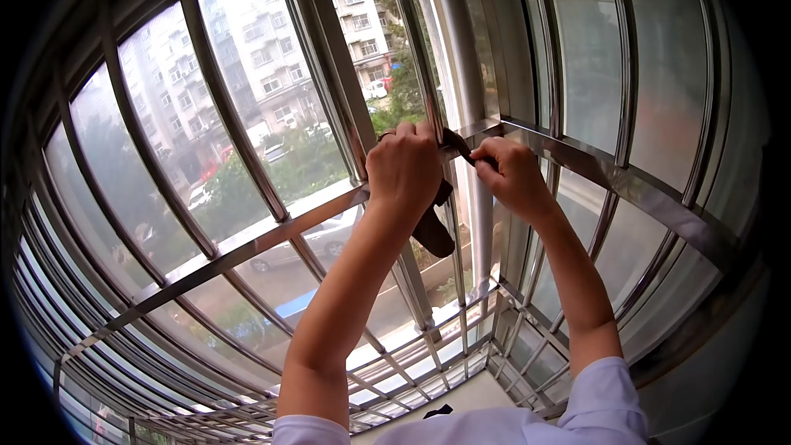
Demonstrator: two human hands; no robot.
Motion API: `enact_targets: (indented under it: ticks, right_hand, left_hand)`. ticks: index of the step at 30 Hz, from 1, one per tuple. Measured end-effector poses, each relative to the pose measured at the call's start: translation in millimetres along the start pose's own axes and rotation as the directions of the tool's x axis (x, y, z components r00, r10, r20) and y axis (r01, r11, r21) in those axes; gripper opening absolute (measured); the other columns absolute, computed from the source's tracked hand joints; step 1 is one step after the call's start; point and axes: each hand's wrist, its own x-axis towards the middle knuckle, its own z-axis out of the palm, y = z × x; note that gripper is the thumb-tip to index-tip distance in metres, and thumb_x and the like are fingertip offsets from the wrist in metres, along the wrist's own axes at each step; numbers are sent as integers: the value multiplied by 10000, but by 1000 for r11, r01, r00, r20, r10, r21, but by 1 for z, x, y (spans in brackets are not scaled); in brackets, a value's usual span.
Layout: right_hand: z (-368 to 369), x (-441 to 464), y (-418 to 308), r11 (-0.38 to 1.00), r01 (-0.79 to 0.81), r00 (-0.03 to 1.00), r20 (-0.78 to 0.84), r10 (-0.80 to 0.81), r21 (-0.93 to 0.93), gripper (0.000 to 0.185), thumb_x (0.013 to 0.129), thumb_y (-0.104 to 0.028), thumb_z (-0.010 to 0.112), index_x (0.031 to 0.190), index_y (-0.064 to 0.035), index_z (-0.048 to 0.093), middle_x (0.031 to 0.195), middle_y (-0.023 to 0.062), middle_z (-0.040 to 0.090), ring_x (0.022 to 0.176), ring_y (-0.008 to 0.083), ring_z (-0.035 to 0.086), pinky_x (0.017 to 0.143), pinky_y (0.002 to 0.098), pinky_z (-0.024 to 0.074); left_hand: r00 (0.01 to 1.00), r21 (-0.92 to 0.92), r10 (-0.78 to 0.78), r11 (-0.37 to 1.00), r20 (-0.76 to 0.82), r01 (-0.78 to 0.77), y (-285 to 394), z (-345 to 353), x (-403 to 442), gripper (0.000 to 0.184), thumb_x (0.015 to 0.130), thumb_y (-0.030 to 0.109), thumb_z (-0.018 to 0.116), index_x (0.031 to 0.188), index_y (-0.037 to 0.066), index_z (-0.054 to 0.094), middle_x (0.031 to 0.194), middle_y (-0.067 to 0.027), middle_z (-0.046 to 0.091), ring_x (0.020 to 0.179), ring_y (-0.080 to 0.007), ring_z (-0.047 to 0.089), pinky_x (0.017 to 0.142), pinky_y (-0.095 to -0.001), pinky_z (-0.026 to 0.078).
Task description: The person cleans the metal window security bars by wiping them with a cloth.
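A dark brown strip, perhaps cloth or a strap [433, 232], hangs below the horizontal metal rail [329, 204] near the window corner. My left hand [404, 161] is closed over the rail beside an upright bar, with the strip coming out beneath and to the right of it. Its fingertips are turned away from me, so their exact hold is hidden. To the right, my right hand [511, 173] pinches another stretch of the dark strip between thumb and fingers, close to the corner of the rails. Between my hands the strip passes by the upright bar.
Shiny upright bars [206, 99] and rails form a cage around me. A thick pale pipe [465, 49] stands outside the corner. Glass panes [585, 74] are behind the right bars. Outside are a parked car [317, 243], trees and a building [255, 41].
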Motion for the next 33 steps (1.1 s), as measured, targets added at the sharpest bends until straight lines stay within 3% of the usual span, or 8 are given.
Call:
enact_targets:
  ticks: [4,6,10,18,22,24,27,33]
  right_hand:
    - [6,22,2,989,56,996,-57,-65,-140,93,800,-93,596,817,-4,619,774,165,628,746,344,634,701,442,505]
    - [14,36,7,990,65,997,-42,-70,-124,102,809,-100,594,819,0,613,783,174,632,754,358,634,710,445,509]
    - [18,42,6,992,64,997,46,-59,-112,116,810,-112,589,823,1,613,800,196,643,766,379,634,723,458,505]
    - [-1,23,-4,997,-6,994,107,14,-71,113,800,-66,577,866,10,630,758,174,612,728,326,631,665,395,490]
    - [-2,48,-6,990,100,995,10,-100,-103,113,849,-18,604,945,-14,663,856,131,635,755,258,645,649,335,515]
    - [-5,60,-7,992,103,978,-175,-115,-78,130,895,-55,615,1009,-45,678,862,99,642,767,201,652,648,290,539]
    - [-16,55,-10,996,87,977,-197,-86,-5,139,903,-73,610,1022,-69,682,917,116,649,770,233,680,678,334,566]
    - [-25,30,-15,991,55,985,-170,-34,122,120,914,-73,617,1001,-80,699,890,25,646,780,107,635,662,236,517]
  left_hand:
    - [993,15,66,998,-101,-65,6,-3,-24,82,788,86,583,863,58,604,810,-94,659,719,-279,679,606,-386,547]
    - [1000,-40,-21,999,-10,21,12,-10,-41,103,776,63,568,876,70,592,805,-93,656,717,-275,671,605,-387,541]
    - [993,-156,-72,986,-91,58,12,-6,-58,136,768,63,578,900,94,592,820,-88,666,737,-284,669,611,-390,522]
    - [997,-188,-69,980,-38,61,-7,-15,-23,128,808,153,627,918,92,605,845,-110,660,764,-312,673,636,-421,534]
    - [999,136,24,991,-31,-20,-16,-17,-21,160,825,204,663,774,62,612,769,-100,628,696,-330,669,576,-397,537]
    - [970,-32,-166,986,-175,163,-14,-49,-28,173,811,208,673,740,62,615,753,-101,631,649,-335,659,586,-401,538]
    - [915,-135,-313,948,-253,287,-19,-81,-45,158,786,225,685,785,71,648,764,-95,656,641,-307,659,591,-406,530]
    - [909,-270,-248,950,-335,160,-4,-57,-34,94,828,196,673,831,104,656,803,-69,621,643,-322,644,580,-402,513]
